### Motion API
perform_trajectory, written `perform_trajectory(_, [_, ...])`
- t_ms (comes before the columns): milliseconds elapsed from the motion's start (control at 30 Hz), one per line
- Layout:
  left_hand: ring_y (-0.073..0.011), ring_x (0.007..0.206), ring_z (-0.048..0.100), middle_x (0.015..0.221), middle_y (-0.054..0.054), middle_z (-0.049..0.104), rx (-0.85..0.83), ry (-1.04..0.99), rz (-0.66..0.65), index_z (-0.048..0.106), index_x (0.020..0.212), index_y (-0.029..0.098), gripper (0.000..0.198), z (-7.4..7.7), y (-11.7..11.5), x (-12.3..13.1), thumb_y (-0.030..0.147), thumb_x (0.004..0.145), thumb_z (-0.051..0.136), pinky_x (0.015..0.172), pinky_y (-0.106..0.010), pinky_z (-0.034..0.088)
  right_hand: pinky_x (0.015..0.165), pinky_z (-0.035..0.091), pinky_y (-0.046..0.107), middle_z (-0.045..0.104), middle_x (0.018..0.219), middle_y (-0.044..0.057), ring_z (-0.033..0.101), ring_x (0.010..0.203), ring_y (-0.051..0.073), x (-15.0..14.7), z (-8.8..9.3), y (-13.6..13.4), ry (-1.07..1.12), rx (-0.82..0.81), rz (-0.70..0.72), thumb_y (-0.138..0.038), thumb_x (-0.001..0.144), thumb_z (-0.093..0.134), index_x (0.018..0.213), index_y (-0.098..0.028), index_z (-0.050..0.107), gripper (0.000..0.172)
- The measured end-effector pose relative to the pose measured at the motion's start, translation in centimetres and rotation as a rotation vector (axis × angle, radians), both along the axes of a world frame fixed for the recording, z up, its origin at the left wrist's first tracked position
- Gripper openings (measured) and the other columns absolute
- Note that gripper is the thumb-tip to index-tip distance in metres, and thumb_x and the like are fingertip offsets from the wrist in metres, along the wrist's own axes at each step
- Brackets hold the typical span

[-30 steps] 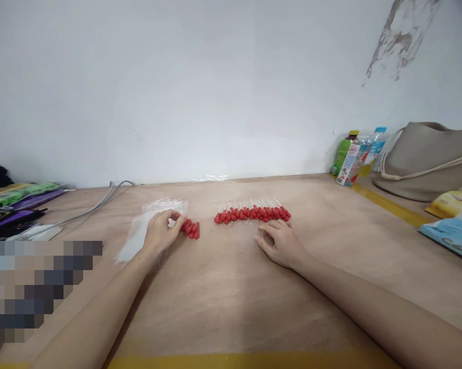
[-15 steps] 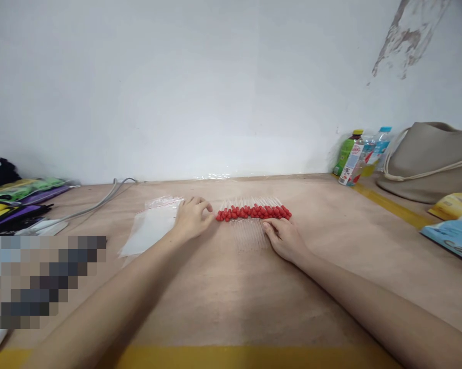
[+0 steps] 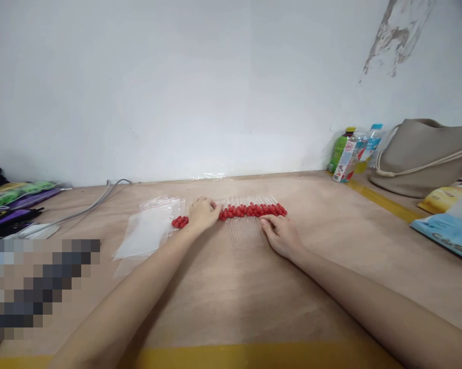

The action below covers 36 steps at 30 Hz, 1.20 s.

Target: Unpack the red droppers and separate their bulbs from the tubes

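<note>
Thin clear sticks with red tips point(image 3: 254, 210) lie side by side in a row at mid-table, some stems pointing toward the wall and others point(image 3: 246, 236) toward me. My left hand point(image 3: 203, 212) is at the row's left end, thumb and forefinger closing on the outermost red tips. Part of a smaller bunch of red tips point(image 3: 180, 222) shows left of that hand; its stems are hidden. My right hand point(image 3: 282, 233) rests at the row's near right side, fingers pinched together just below the red tips. What they hold, if anything, is hidden.
Clear plastic zip bags point(image 3: 146, 225) lie left of my left hand. Farther left are a grey cable point(image 3: 96, 202) and colourful packets point(image 3: 27, 193). Drink bottles point(image 3: 344, 156), a grey bag point(image 3: 426, 159) and a blue packet point(image 3: 446, 238) stand or lie at the right. A wall closes off the back.
My left hand has moved right, up to the end of the row. A small bunch of red tips now shows to its left. The right hand stays nearly in place; the view has shifted slightly.
</note>
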State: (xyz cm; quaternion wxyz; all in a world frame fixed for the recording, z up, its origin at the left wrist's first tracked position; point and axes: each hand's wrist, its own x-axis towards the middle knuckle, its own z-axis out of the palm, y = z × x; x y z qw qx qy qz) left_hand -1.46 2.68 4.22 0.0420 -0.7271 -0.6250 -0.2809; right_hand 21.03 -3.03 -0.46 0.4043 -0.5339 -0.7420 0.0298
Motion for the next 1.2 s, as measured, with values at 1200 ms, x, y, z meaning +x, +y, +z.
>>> perform_trajectory(1200, [-0.0154, 0.082, 0.051, 0.086, 0.000, 0.066, 0.198, 0.156, -0.605, 0.060, 0.085, 0.021, 0.019, -3.0, -7.6, 0.2, 0.033, 0.085, 0.047, 0.073, -0.032, 0.031, 0.080, 0.036, 0.035, 0.064, 0.083, 0.003, 0.052, 0.081, 0.015, -2.9, 0.4, -1.5, -0.186, 0.324, 0.459, -0.027, 0.084, 0.049, 0.078, -0.017, 0.059, 0.015])
